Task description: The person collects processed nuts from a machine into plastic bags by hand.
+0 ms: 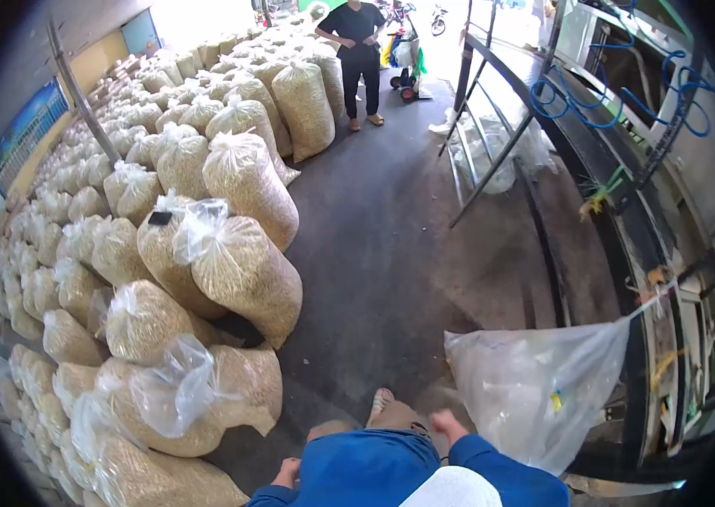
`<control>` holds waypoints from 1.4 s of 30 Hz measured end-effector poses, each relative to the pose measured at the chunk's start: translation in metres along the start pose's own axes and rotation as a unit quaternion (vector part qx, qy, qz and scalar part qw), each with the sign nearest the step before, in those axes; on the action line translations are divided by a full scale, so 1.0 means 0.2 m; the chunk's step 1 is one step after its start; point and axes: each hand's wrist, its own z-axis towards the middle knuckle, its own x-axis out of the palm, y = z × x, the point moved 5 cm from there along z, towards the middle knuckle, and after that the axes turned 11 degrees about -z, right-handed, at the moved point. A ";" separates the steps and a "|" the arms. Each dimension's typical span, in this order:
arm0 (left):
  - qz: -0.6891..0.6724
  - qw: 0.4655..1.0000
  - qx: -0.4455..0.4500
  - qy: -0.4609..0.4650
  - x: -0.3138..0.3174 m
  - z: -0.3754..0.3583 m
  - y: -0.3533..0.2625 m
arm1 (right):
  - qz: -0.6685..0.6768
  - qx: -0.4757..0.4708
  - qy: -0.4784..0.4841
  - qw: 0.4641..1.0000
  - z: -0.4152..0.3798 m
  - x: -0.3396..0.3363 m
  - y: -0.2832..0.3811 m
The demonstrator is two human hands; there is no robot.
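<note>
My right hand [448, 422] hangs beside my thigh, its fingers curled in, with nothing visible in it. Close to its right, a large translucent plastic bag [535, 380] hangs tied to the metal frame. At the lower edge, my left hand [289, 473] is partly covered by my blue shirt and sleeve, and its fingers are too hidden to read. To its left lie big transparent sacks filled with pale pieces; the nearest filled sack [243, 384] lies on its side, apart from the hand.
Rows of filled sacks [247, 262] line the left side of the dark floor [357, 270]. A person [359, 59] in dark clothes stands ahead. On the right are a metal ladder-like frame [492, 135], coiled blue hose [551, 101] and a hand cart [408, 80] farther off.
</note>
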 end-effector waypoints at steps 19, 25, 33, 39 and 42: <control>-0.010 0.971 0.221 0.089 0.02 1.66 -2.77 | -0.290 -0.099 -0.003 0.952 0.89 -1.33 1.77; -0.066 0.982 0.176 0.030 -0.31 2.17 -4.11 | 0.110 0.082 -0.080 0.987 1.07 -1.70 1.88; -0.184 0.972 0.127 0.071 -0.42 2.59 -5.58 | 0.221 0.175 -0.051 0.958 2.04 -2.39 2.86; -0.160 0.980 0.103 0.055 -0.22 2.70 -6.12 | 0.140 -0.054 -0.022 0.988 3.06 -3.18 3.98; -0.076 0.984 0.158 -0.017 -0.15 2.70 -6.45 | 0.061 -0.130 -0.100 0.985 3.32 -3.65 4.68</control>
